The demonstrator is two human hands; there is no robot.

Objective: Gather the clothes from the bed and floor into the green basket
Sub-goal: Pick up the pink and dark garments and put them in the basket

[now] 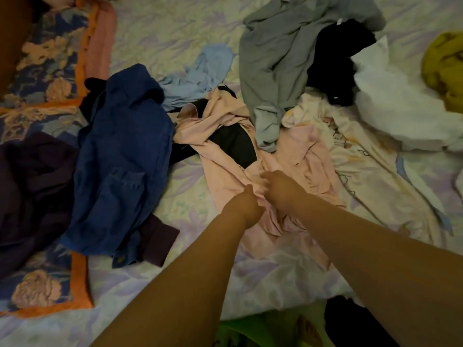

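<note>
The green basket (253, 329) waits just below my arms, at the near edge of the bed, so anything I lift has a short way to drop. My left hand (244, 209) and my right hand (276, 187) both pinch the pink shirt (225, 169), I think to bunch it together. Farther lie a blue denim shirt (120, 159) and grey garment (273, 63) on the pale floral bedsheet (155, 31).

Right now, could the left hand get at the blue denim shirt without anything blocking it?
Probably yes. The blue denim shirt lies on top of its pile, uncovered, left of the left hand; only bare sheet lies between. But that hand is gripping the pink garment, so it must let go.
</note>
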